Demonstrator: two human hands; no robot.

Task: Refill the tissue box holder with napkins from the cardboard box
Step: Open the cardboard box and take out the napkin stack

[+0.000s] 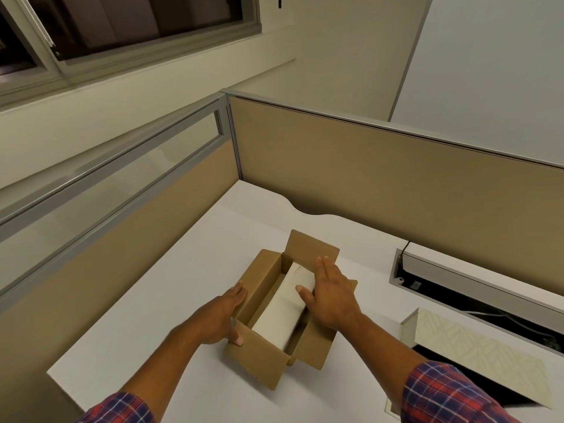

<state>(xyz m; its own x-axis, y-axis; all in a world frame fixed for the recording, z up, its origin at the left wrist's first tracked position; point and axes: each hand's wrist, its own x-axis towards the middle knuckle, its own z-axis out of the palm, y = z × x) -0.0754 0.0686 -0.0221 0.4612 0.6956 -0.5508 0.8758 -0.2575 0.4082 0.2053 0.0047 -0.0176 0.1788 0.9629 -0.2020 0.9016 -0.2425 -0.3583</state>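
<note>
The box [268, 325] stands open on the tabletop [189, 288], napkins [280, 309] inside. The left hand [227, 315] grips its wall; the right hand [331, 293] lies flat, open, on the stack. Napkins are probably light and soft, so grasp both long sides.

Hidden under the right hand [331, 296]: the three-o'clock edge of the napkins [282, 309] and part of the cardboard box [262, 358] wall. Concealed behind the box's nine-o'clock wall: the left hand's [221, 319] palm. Cut off at four o'clock by the frame edge: the tissue box holder [476, 352], interior dark and unreadable. Cropped at six o'clock: both plaid sleeves [442, 395].
</note>
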